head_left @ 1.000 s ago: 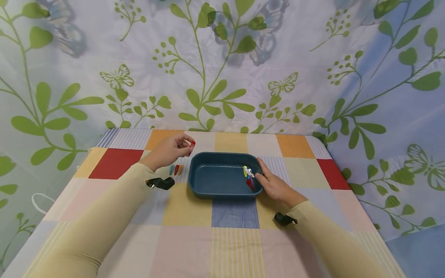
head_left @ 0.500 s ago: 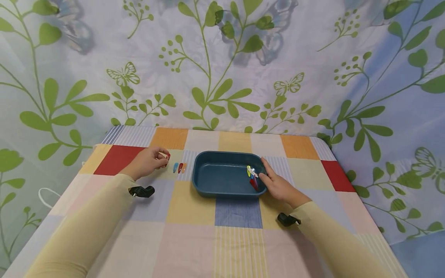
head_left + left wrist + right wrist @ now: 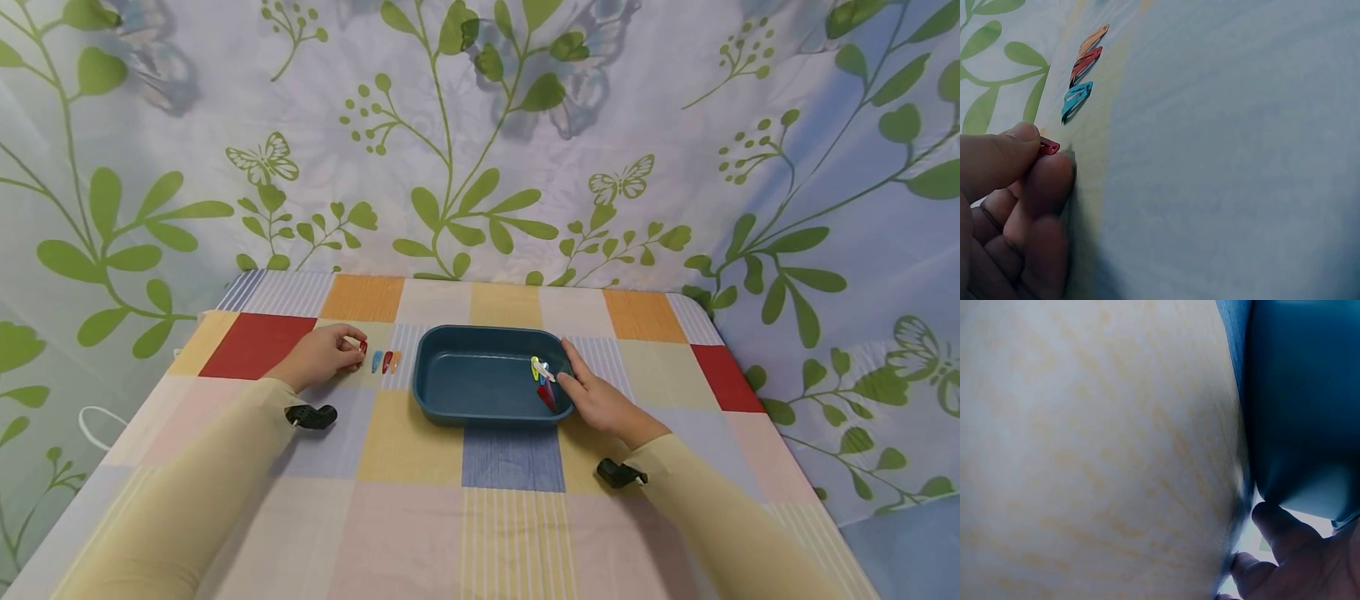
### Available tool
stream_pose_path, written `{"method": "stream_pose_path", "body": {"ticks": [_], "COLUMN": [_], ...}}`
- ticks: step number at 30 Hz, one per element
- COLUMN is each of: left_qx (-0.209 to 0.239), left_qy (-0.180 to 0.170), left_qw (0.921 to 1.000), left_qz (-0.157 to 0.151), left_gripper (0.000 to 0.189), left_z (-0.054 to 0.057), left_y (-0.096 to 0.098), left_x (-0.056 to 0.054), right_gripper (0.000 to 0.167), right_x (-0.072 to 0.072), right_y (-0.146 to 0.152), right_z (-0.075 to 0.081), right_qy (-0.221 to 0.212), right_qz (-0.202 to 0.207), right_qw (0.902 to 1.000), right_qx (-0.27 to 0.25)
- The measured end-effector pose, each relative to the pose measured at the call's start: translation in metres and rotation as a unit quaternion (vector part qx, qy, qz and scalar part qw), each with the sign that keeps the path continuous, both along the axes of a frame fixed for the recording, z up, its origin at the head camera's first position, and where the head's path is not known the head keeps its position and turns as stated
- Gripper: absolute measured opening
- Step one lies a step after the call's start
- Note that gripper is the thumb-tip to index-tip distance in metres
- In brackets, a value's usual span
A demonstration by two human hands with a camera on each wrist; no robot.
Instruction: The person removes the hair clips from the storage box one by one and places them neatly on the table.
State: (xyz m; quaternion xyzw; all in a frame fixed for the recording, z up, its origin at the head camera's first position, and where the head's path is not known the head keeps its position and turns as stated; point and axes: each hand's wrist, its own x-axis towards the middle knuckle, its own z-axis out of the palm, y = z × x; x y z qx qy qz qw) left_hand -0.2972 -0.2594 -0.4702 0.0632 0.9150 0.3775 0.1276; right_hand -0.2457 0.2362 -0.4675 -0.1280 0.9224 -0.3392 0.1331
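Observation:
Between thumb and forefinger, my left hand (image 3: 318, 357) pinches a small red snap hair clip (image 3: 1050, 146), low over the cloth at the left. Just right of it lie a blue hair clip (image 3: 377, 361), a dark red hair clip (image 3: 387, 362) and an orange hair clip (image 3: 396, 362) in a row. My right hand (image 3: 603, 406) holds the right end of a dark teal plastic tray (image 3: 472, 392), thumb over its rim. Inside the tray, near that thumb, several clips lie heaped, among them a yellow-green clip (image 3: 535, 368), a white clip (image 3: 547, 374) and a red clip (image 3: 547, 398).
A patchwork-patterned cloth (image 3: 420, 533) covers the table. Behind it hangs a leaf-print curtain (image 3: 337, 167), which also runs along the right side. A white cable (image 3: 93, 429) loops past the left table edge.
My left hand has moved left from beside the tray and down to the cloth, left of the row, still pinching the red clip. My right hand stays on the tray.

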Motion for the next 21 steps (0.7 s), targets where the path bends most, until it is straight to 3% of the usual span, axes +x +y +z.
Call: {"method": "stream_pose_path", "body": {"ticks": [8,21], "left_qx": [-0.029,-0.052], "left_qy": [0.013,0.0], "left_qw": [0.9994,0.9985], "left_qz": [-0.015,-0.02], "left_gripper": [0.034,0.033], "left_z": [-0.0033,-0.0048], "left_y": [0.0039,0.0062], "left_x": [-0.0026,-0.0059], "right_gripper": [0.067,0.067], "right_x": [0.0005,0.0009], "right_y": [-0.0007,-0.0007], "right_z": [0.0016,0.0015], "right_qy": [-0.002,0.001], "right_qz": [0.003,0.002], "right_qw": [1.0,1.0], "right_qx": [-0.005,0.003]}}
